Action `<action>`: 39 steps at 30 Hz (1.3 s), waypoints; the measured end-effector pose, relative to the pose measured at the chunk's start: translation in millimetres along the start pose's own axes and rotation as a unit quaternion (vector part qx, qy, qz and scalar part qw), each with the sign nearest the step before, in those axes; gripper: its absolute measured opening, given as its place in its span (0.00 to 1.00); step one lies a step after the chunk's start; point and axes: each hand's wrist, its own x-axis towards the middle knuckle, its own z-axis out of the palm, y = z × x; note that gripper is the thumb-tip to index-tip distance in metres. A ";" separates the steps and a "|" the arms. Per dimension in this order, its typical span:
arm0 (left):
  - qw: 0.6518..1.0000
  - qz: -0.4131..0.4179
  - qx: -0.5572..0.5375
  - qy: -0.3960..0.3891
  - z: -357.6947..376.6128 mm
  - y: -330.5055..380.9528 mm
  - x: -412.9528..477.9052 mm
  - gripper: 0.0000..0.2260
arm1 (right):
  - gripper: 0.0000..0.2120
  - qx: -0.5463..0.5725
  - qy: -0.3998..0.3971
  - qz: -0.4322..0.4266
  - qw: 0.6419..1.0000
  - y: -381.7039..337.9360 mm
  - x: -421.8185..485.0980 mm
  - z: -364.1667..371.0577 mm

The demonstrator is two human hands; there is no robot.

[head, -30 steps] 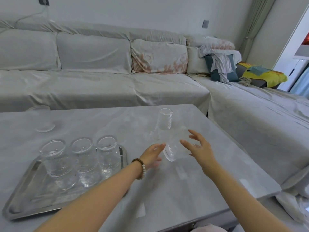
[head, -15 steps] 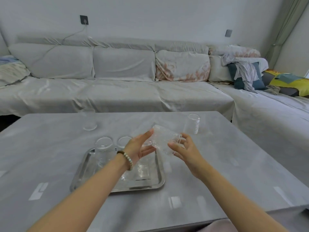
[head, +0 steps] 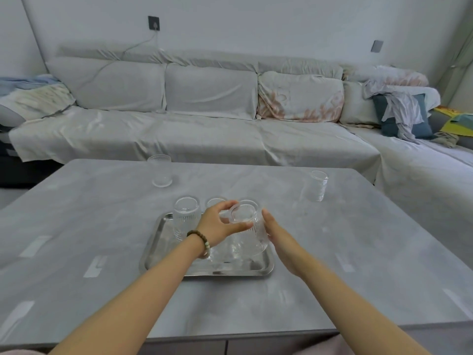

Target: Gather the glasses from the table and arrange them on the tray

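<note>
Both hands held one glass upside down over the tray: our left hand gripped its base with curled fingers, our right hand pressed flat against its side. Two glasses stood apart on the worktop.

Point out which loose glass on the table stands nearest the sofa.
The glass at the far left, at the table's far edge; the right-hand glass stands further in.
</note>
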 end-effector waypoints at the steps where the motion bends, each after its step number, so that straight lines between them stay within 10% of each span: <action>1: 1.000 -0.001 0.003 -0.002 2.2 -3.3 -0.8 0.30 | 0.27 0.013 -0.006 0.004 1.000 3.9 1.6 2.0; 39: 0.996 -0.036 -0.051 -0.057 2.3 -28.2 16.7 0.22 | 0.22 0.057 0.011 0.029 0.998 48.1 19.3 -11.4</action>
